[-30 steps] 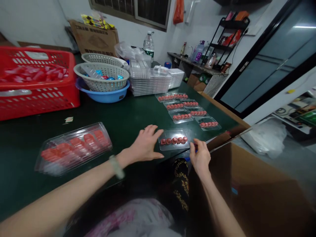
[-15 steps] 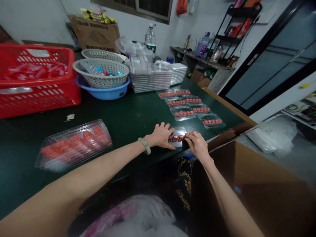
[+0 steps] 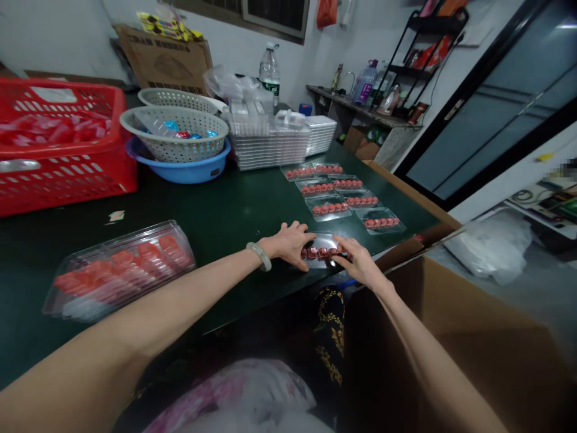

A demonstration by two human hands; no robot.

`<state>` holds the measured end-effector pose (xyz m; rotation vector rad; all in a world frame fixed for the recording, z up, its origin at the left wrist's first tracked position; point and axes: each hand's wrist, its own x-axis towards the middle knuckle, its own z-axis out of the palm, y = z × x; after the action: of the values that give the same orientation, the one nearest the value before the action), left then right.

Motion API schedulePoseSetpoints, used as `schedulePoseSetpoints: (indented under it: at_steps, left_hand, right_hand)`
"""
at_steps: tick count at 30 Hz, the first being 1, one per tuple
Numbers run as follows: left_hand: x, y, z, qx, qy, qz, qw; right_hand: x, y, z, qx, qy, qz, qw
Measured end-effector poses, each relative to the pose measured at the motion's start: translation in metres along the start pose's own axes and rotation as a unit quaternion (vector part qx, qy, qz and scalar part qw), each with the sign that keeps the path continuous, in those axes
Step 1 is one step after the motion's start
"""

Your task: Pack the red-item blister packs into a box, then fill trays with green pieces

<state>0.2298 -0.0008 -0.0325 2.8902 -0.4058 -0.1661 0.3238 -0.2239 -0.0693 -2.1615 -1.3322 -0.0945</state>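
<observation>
The left hand (image 3: 286, 245), a pale jade bangle (image 3: 258, 256) at its wrist, and the right hand (image 3: 358, 261) meet at either end of a clear plastic tray (image 3: 321, 242) carrying a row of small red pieces. Fingers touch both ends; whether each grip is clenched or merely resting, I cannot tell. The tray lies just in front of matching filled trays (image 3: 329, 207) on the dark green bench (image 3: 216, 204).

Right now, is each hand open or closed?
Left hand: half closed, fingers at the clear plastic tray.
Right hand: half closed, fingertips at the tray's red row.
Whether either grips cannot be told.
</observation>
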Motion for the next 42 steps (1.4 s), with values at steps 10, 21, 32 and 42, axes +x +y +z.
schedulePoseSetpoints:
  at_steps: [10, 21, 32, 42]
  left_hand:
    - [-0.032, 0.028, 0.011, 0.004, 0.074, -0.048, 0.996]
    - [-0.035, 0.028, 0.013, 0.002, 0.055, -0.033, 0.998]
    - [-0.041, 0.038, 0.023, -0.028, 0.087, -0.031, 0.995]
    - [-0.17, 0.032, -0.047, 0.03, 0.12, -0.134, 0.983]
  right_hand:
    - [-0.026, -0.042, 0.014, -0.118, 0.134, 0.131, 0.975]
    - [-0.023, -0.063, 0.024, -0.211, 0.001, -0.024, 0.977]
    - [-0.051, -0.042, 0.019, -0.045, 0.125, 0.231, 0.964]
    - [0.009, -0.136, 0.035, 0.197, 0.059, 0.184, 0.961]
